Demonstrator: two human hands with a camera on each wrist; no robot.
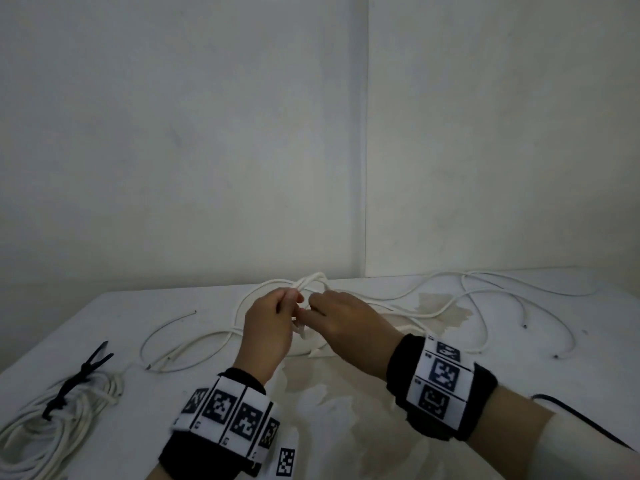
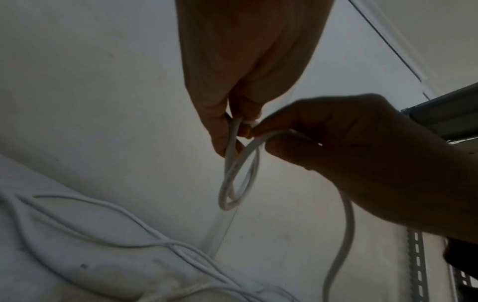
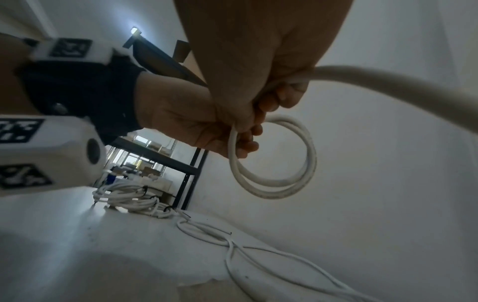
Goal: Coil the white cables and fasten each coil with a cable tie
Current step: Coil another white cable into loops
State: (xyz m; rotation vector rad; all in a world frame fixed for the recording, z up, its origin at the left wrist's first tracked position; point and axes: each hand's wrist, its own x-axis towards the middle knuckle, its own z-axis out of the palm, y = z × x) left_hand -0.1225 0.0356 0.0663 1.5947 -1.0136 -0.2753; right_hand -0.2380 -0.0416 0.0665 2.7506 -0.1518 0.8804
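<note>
A small coil of white cable (image 1: 312,279) with about two loops is held above the white table (image 1: 346,427) between both hands. My left hand (image 1: 295,301) pinches the loops together at one side; the coil (image 2: 234,183) hangs from its fingertips (image 2: 220,134). My right hand (image 1: 312,306) grips the same cable just beside it, and the free run of cable (image 3: 388,81) leads out of that hand. In the right wrist view the coil (image 3: 279,161) hangs round and open below both hands. More loose white cable (image 1: 485,299) sprawls over the table.
A finished coil (image 1: 52,420) bound with black cable ties (image 1: 83,372) lies at the near left. A loose black cable tie (image 1: 581,420) lies at the near right. Thin loose cable ends (image 1: 173,341) sit left of the hands. A wall stands right behind the table.
</note>
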